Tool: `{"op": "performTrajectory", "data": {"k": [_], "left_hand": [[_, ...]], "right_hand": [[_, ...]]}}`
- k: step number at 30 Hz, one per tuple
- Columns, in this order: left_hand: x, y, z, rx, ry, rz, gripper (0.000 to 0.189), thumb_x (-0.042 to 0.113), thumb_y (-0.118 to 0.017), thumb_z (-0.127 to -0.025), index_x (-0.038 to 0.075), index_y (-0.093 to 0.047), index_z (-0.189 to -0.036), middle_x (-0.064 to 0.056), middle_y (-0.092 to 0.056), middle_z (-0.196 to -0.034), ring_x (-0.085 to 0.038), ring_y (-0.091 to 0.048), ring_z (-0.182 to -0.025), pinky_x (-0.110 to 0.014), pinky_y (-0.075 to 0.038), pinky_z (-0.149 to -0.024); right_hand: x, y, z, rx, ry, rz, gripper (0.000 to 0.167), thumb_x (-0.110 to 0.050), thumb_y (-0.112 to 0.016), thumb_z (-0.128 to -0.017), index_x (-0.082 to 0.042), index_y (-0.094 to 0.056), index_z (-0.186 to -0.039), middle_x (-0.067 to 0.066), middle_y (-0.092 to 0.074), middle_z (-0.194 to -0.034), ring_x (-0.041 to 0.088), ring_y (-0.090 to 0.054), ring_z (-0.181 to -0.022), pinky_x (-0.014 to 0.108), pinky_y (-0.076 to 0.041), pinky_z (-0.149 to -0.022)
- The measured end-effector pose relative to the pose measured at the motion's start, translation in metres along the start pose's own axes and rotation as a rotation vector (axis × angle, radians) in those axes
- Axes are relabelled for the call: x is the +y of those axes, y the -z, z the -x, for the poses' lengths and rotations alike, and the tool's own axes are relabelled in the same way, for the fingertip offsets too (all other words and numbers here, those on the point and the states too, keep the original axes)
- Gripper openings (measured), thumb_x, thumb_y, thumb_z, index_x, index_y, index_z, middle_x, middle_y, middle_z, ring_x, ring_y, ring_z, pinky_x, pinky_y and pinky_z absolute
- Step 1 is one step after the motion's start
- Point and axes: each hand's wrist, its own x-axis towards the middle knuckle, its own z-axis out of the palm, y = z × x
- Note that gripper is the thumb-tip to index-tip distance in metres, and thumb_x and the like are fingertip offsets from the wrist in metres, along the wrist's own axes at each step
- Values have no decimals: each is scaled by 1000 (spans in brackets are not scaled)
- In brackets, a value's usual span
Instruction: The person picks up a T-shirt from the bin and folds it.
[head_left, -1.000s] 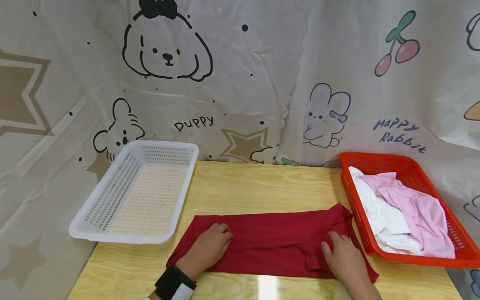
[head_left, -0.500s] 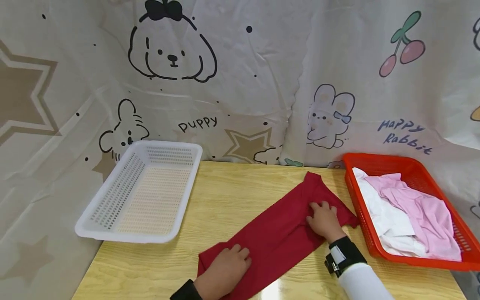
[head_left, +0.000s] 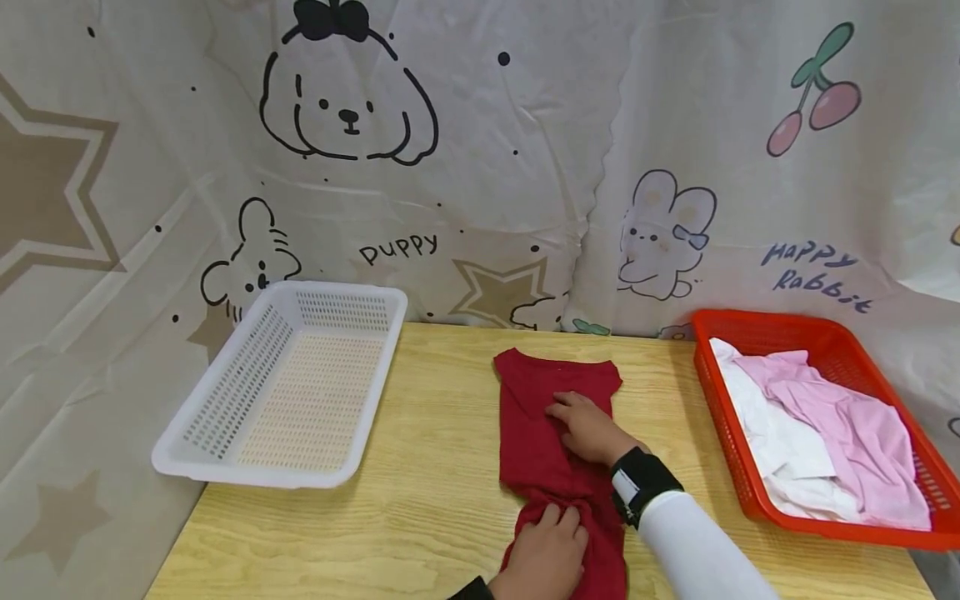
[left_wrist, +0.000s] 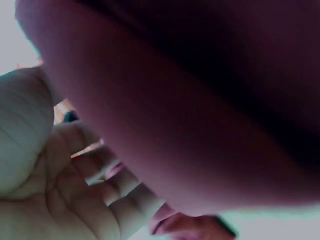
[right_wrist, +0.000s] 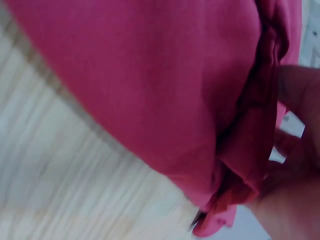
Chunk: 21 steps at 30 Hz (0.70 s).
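Note:
A dark red shirt (head_left: 528,425), folded into a long narrow strip, lies lengthwise on the wooden table, its wide end toward the back. My right hand (head_left: 591,429) rests on its upper part with fingers spread over the cloth. Nearer the front edge, my left hand (head_left: 546,552) presses on the lower part, where the fabric bunches into creases at the fingertips. In the left wrist view, red cloth (left_wrist: 150,115) hangs across the palm and hides the fingertips. The right wrist view has the shirt (right_wrist: 145,85) rumpled beside the thumb and fingers.
A white perforated basket (head_left: 171,457) with nothing in it stands at the left of the table (head_left: 420,467). At the right, a red basket (head_left: 765,325) holds a white cloth (head_left: 787,450) and a pink one (head_left: 847,417). A printed curtain hangs behind.
Both hands have turned the red shirt from lying crosswise, through a slant, to pointing away from me. Its near part has bunched up under the left hand.

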Motion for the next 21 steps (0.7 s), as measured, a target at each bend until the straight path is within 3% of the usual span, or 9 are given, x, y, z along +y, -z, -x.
{"op": "performTrajectory", "data": {"k": [3,6,10,12,14,16,19,21], "left_hand": [[-3,-2,-17,15,85,-16,34,52,-71,-85,23,-67,-103,4,-55,-104,-14,-49,-90,-23,-44,-55],[-14,-4,-28,12,138,18,37,51,-73,-84,23,-68,-107,4,-56,-104,-15,-49,-91,-22,-47,-63],[-34,-7,-35,50,164,96,36,47,-76,-83,21,-70,-107,4,-60,-107,-15,-52,-93,-24,-50,-68],[-45,-9,-37,74,179,143,33,44,-76,-83,21,-71,-106,4,-61,-109,-16,-53,-94,-27,-52,-66],[-55,-10,-39,78,189,195,31,41,-75,-85,21,-72,-108,4,-62,-114,-16,-54,-98,-30,-53,-67],[-63,-12,-39,55,195,238,31,40,-73,-88,22,-72,-113,4,-62,-121,-17,-54,-105,-33,-55,-70],[-72,-11,-38,21,179,297,32,34,-69,-92,22,-70,-122,3,-61,-130,-17,-53,-115,-33,-54,-81],[-76,-7,-36,4,162,344,33,24,-65,-96,20,-67,-128,3,-61,-133,-16,-54,-118,-32,-52,-88]], "right_hand": [[-5,-2,-2,33,16,6,41,-1,-66,-89,-4,-62,-130,24,-48,-142,41,-42,-134,59,-35,-106],[-7,-2,6,181,10,-18,39,-5,-68,-90,-4,-63,-128,22,-52,-139,38,-47,-131,58,-38,-104],[-19,-2,38,417,46,-55,24,-4,-71,-88,-2,-68,-112,16,-62,-121,31,-57,-116,47,-47,-98],[-32,-5,60,461,101,-54,15,-5,-72,-87,-6,-70,-101,7,-65,-109,23,-60,-105,41,-50,-90],[-45,-11,83,404,177,-36,9,-11,-72,-88,-11,-69,-97,-1,-63,-101,16,-59,-97,37,-51,-84],[-55,-18,105,246,229,-39,15,-21,-72,-90,-13,-68,-102,-5,-60,-104,12,-57,-97,34,-51,-81],[-61,-27,127,5,228,-50,36,-29,-75,-86,-14,-66,-117,-1,-55,-121,14,-52,-110,33,-51,-87],[-60,-33,133,-44,214,-34,46,-25,-80,-81,-13,-64,-122,2,-53,-128,19,-50,-116,35,-50,-91]]}}
